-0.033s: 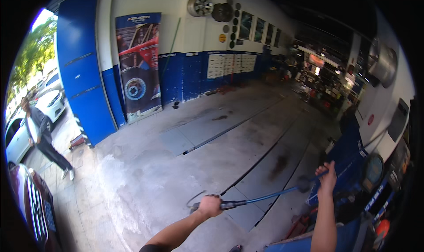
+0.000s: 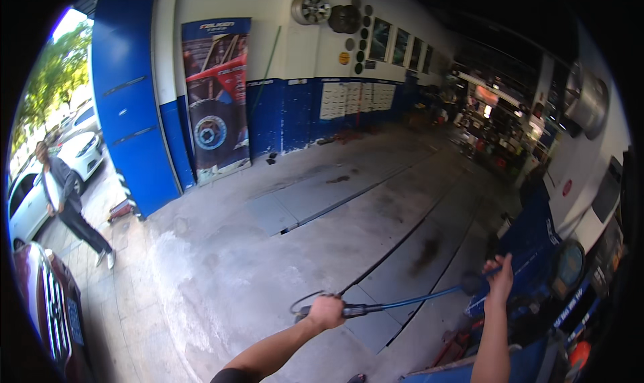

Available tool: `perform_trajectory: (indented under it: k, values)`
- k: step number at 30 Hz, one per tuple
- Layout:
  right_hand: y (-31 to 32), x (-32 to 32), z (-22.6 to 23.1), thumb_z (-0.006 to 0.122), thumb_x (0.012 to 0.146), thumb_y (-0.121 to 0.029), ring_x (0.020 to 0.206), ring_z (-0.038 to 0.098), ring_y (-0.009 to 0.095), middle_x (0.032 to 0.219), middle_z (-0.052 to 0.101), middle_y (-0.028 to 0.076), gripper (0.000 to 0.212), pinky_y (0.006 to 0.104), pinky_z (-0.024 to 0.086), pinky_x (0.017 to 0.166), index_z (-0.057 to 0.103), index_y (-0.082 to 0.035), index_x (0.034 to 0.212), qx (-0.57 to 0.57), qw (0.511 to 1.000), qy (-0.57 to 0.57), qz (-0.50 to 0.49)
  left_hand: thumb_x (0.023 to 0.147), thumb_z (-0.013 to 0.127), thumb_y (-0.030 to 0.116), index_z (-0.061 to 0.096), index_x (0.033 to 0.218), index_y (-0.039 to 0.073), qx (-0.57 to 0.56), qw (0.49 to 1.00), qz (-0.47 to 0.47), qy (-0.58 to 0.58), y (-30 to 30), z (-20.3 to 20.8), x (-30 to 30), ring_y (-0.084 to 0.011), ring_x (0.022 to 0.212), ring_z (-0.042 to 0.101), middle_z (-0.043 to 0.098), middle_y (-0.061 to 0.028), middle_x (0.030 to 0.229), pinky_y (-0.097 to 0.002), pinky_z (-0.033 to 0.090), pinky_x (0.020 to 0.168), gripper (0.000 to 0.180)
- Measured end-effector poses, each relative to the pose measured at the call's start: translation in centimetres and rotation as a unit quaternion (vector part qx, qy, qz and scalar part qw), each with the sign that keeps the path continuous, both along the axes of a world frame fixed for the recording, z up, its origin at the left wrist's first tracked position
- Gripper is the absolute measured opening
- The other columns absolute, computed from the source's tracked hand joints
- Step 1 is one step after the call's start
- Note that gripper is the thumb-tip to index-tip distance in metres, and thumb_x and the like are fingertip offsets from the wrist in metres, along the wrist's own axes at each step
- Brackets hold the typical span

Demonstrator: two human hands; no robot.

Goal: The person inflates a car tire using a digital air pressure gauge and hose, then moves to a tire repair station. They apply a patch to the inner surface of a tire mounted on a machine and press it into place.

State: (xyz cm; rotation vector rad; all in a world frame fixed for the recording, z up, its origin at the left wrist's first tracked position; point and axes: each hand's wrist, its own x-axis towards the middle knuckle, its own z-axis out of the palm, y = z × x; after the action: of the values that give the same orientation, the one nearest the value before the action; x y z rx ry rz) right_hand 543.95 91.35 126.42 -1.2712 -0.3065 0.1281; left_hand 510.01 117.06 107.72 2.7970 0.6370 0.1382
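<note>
My left hand (image 2: 327,312) is closed round the black grip of a long wand-like tool (image 2: 414,299), with a thin blue shaft and a dark loop beyond my fist. Rightward, the shaft runs to a dark rounded part (image 2: 471,282), blurred, beside my right hand (image 2: 499,280). My right fingers are curled about the blue end past that part. The tool is held roughly level above the floor, and its exact kind I cannot make out.
Dark channels (image 2: 362,216) cross the grey workshop floor. At left, a person (image 2: 60,192) stands outside near a white car (image 2: 87,151) and a dark red car (image 2: 50,302). A banner (image 2: 218,101) stands against the wall. To my right are a blue panel (image 2: 526,239) and a round gauge (image 2: 567,269).
The scene has shifted slightly rightward in view. Both hands keep their hold on the wand-like tool, with only a slight change in position.
</note>
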Motion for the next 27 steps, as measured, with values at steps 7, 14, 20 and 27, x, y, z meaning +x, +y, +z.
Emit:
perform_trajectory:
  k: [7,14,20,27]
  values:
    - [-6.7,0.7,-7.7,0.044,0.104,-0.062,0.116,0.060,0.025,0.134,0.060,0.013,0.074,0.0408,0.045,0.105,0.041,-0.006,0.153,0.027,0.995,-0.051,-0.082,0.081,0.069,0.031,0.068,0.085,0.005,-0.044,0.989,-0.098,-0.104,-6.7,6.4,14.5,-0.0383,0.082,0.070,0.071,-0.0159,0.085,-0.0476,0.057,0.074,0.027]
    - [-8.1,1.6,-18.3,0.054,0.103,-0.021,0.115,0.061,0.019,0.124,0.065,0.010,0.034,0.0327,0.047,0.103,0.064,0.000,0.128,-0.197,0.974,-0.074,0.082,0.085,0.067,0.037,0.072,0.083,0.001,-0.094,0.974,-0.191,-0.078,-15.4,11.4,30.8,-0.0394,0.084,0.070,0.071,-0.0198,0.087,-0.0488,0.057,0.075,0.037]
    - [-11.3,8.3,-21.5,0.056,0.098,-0.013,0.126,0.054,0.023,0.134,0.061,0.014,0.040,0.0369,0.040,0.108,0.057,0.003,0.135,-0.116,0.983,-0.134,0.053,0.086,0.067,0.045,0.073,0.085,0.001,-0.121,0.959,-0.234,-0.104,-23.7,13.4,42.7,-0.0409,0.082,0.071,0.072,-0.0204,0.086,-0.0502,0.057,0.073,0.045]
    - [-14.8,17.2,-13.1,0.042,0.108,-0.039,0.099,0.062,0.029,0.112,0.066,0.017,0.046,0.0415,0.050,0.093,0.065,-0.003,0.122,-0.038,0.981,0.002,-0.191,0.095,0.064,0.041,0.062,0.116,0.002,-0.297,0.859,-0.274,-0.316,-25.8,10.6,47.8,-0.0407,0.109,0.062,0.063,-0.0201,0.116,-0.0472,0.051,0.093,0.045]
